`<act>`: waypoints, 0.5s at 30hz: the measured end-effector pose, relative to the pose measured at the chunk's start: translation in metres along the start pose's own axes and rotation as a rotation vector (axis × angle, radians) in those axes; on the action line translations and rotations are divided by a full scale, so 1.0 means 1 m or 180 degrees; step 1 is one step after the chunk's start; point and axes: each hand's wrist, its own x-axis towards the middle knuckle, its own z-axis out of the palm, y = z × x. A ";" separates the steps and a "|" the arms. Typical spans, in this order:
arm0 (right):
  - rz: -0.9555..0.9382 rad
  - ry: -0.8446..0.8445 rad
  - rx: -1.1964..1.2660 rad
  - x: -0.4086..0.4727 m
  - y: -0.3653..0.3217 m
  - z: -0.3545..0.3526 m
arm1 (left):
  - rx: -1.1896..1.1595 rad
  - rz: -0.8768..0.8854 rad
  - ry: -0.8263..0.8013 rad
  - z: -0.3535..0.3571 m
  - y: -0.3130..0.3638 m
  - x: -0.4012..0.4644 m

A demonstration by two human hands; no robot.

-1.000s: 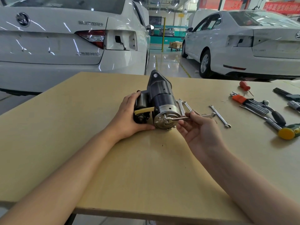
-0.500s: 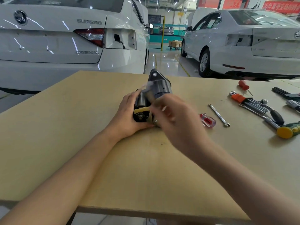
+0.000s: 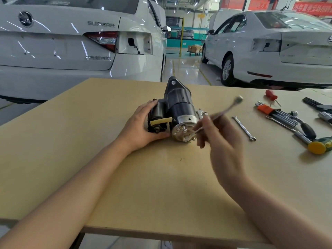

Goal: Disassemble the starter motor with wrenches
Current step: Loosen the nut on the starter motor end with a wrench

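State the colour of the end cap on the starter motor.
Silver end cap, on a black starter motor; head view.

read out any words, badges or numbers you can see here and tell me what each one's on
"SUPERB": chrome lettering on the boot lid of the left white car.
Chrome script lower on that boot lid: too blurred to read.
Round badge on that boot lid: an emblem, no legible words.
Red banner, top right: starts "26", then white characters too blurred to read.
Right white car: boot lettering unreadable.
Starter motor, wrenches and other tools: no readable text.
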 end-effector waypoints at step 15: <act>0.2116 0.0763 0.2047 0.016 0.007 -0.007 | -0.0023 -0.0123 -0.0028 0.000 0.002 0.000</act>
